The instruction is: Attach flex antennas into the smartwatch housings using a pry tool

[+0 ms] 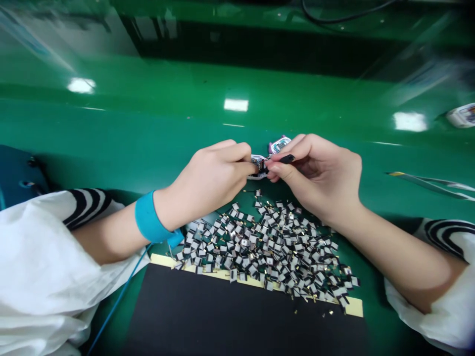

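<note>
So, nearest the body, a black sheet (241, 314) lies flat on the green mat (166, 121), w/ a pale yellow strip (354, 307) along its far edge. White sleeves (44, 267) w/ dark stripes come in from both sides; a teal wristband (149, 217) sits on the L wrist, blue cord (120, 301) running down from it. Next out, a big loose pile of small parts (260, 247), grey-white & black w/ gold-coloured bits, covers part of the strip & spreads btwn the forearms. Just beyond the pile, approx. mid-view, is the open casing (260, 165), white-rimmed w/ fine parts inside. L hand (218, 170) has its fingers bunched narrow on the casing's L side, tips partly hidden. R hand (319, 173) pinches a small black piece (287, 158) btwn thumb & fingers at the casing's R side; can't tell exactly what it is. Tweezers (438, 184) lie well off to the R, & a dark blue item (22, 173) sits far L. Slightly farther, a purple-edged white unit (280, 144) is just behind the R fingers. Another white unit (462, 116) is at the far R edge; a black cable (345, 20) curves along the top.
</note>
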`<state>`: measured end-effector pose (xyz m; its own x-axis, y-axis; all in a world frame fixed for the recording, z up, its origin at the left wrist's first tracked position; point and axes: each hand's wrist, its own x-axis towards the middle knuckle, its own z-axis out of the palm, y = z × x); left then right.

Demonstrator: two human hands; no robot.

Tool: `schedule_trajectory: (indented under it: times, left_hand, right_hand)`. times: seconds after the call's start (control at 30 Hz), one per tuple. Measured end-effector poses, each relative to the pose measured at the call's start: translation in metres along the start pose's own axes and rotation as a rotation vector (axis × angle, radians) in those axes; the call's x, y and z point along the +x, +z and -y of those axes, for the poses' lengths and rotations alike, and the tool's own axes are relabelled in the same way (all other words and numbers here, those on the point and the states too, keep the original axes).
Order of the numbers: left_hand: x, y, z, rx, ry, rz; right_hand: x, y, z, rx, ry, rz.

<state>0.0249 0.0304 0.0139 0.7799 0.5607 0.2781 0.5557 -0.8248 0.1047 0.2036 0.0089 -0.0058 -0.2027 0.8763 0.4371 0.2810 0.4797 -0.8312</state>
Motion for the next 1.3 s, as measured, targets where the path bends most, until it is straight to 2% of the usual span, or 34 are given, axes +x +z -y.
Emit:
schedule_trajectory:
  times: [0.17, 0.57, 0.8, 0.97, 1.03, 1.1, 1.2, 1.23, 1.3]
  left_hand:
    - [0.000, 0.001, 0.000, 0.011, -0.002, -0.004]
    - [-0.001, 0.003, 0.001, -0.007, 0.011, -0.032]
    - [-0.001, 0.005, 0.001, -0.046, -0.004, -0.033]
    - [-0.002, 0.006, 0.005, -0.115, 0.016, -0.066]
    - [-0.003, 0.005, 0.007, -0.176, 0.026, -0.055]
    - [-0.004, 0.003, 0.007, -0.222, 0.020, -0.008]
    - [-0.006, 0.000, 0.006, -0.129, -0.080, 0.008]
    - [-0.007, -0.001, 0.005, -0.087, -0.141, -0.015]
    - [-0.010, -0.002, 0.002, -0.127, -0.262, -0.054]
  right_hand:
    - [0.001, 0.002, -0.003, 0.038, -0.003, -0.001]
    - [0.004, 0.002, -0.005, -0.061, -0.063, 0.038]
    - [0.005, 0.003, -0.005, -0.042, -0.019, 0.038]
    - [0.006, 0.005, -0.004, -0.104, -0.057, 0.047]
    - [0.005, 0.003, -0.002, -0.119, -0.098, 0.033]
    - [0.005, -0.002, 0.000, -0.093, -0.141, -0.036]
    - [0.006, -0.015, 0.004, -0.069, -0.132, -0.122]
    - [0.007, -0.018, 0.006, -0.100, -0.098, -0.098]
    - [0.009, -0.022, 0.007, -0.248, -0.004, 0.047]
